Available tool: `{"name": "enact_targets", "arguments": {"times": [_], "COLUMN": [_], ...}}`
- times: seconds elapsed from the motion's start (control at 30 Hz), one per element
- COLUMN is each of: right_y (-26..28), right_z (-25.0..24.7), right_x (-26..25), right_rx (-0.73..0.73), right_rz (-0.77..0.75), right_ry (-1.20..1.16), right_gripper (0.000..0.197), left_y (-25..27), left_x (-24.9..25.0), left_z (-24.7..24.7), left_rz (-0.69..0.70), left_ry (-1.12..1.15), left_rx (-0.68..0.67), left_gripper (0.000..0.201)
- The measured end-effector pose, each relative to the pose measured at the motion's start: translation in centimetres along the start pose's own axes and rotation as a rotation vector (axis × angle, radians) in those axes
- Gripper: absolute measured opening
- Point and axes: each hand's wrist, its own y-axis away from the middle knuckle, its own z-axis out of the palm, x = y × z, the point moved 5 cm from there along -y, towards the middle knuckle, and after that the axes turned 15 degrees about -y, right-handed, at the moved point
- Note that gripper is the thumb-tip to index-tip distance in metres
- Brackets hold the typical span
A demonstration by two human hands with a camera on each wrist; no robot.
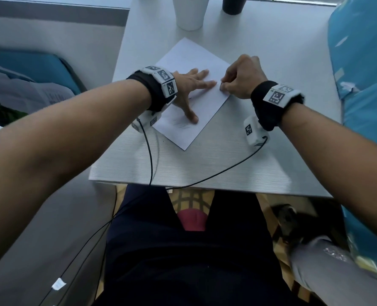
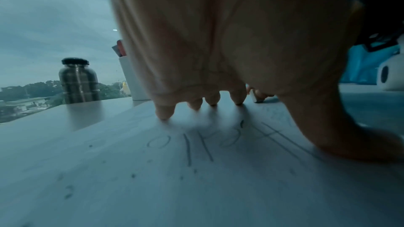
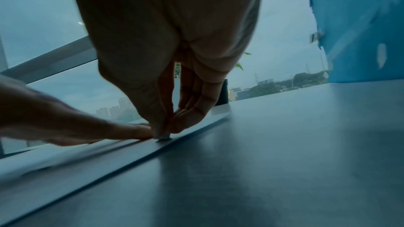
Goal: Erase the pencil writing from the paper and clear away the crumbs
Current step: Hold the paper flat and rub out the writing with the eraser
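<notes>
A white sheet of paper (image 1: 183, 60) lies at an angle on the white table (image 1: 227, 160). My left hand (image 1: 193, 85) presses flat on it with straight, spread fingers, thumb toward me. Pencil writing (image 2: 196, 142) shows under the palm, with dark eraser crumbs (image 2: 132, 175) scattered nearer the camera. My right hand (image 1: 224, 86) pinches a small white eraser (image 3: 164, 137) and holds it down on the paper near its right edge, just beyond the left index fingertip (image 3: 140, 132). In the left wrist view the eraser (image 2: 254, 97) shows past the fingers.
A white cup (image 1: 191, 13) and a dark cup (image 1: 234, 5) stand at the back of the table. A steel bottle (image 2: 78, 82) is in the left wrist view. A blue plastic-wrapped object (image 1: 364, 62) borders the right side. Sensor cables (image 1: 149, 151) trail over the front edge.
</notes>
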Motion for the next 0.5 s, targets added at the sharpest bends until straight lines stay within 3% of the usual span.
{"name": "enact_targets", "arguments": {"times": [0.13, 0.27, 0.4, 0.43, 0.5], "right_y": [1.8, -0.4, 1.9, 1.8, 0.1], "right_z": [2.2, -0.3, 2.3, 2.2, 0.4], "right_x": [-1.1, 0.4, -1.2, -1.2, -0.1], "right_rx": [-0.182, -0.031, -0.233, -0.247, -0.136], "right_rz": [-0.112, -0.015, -0.099, -0.095, -0.018], "right_ry": [0.034, -0.017, 0.006, 0.012, -0.016], "right_gripper": [0.01, 0.013, 0.009, 0.01, 0.013], "left_y": [-0.6, -0.5, -0.6, -0.6, -0.8], "left_x": [-0.3, -0.1, -0.2, -0.2, -0.2], "left_z": [0.3, 0.5, 0.7, 0.8, 0.8], "left_rz": [-0.014, -0.002, -0.001, 0.002, 0.011], "left_ry": [-0.035, -0.022, -0.013, -0.014, 0.002], "left_rx": [-0.053, -0.04, -0.04, -0.04, -0.045], "left_gripper": [0.144, 0.154, 0.156, 0.156, 0.156]}}
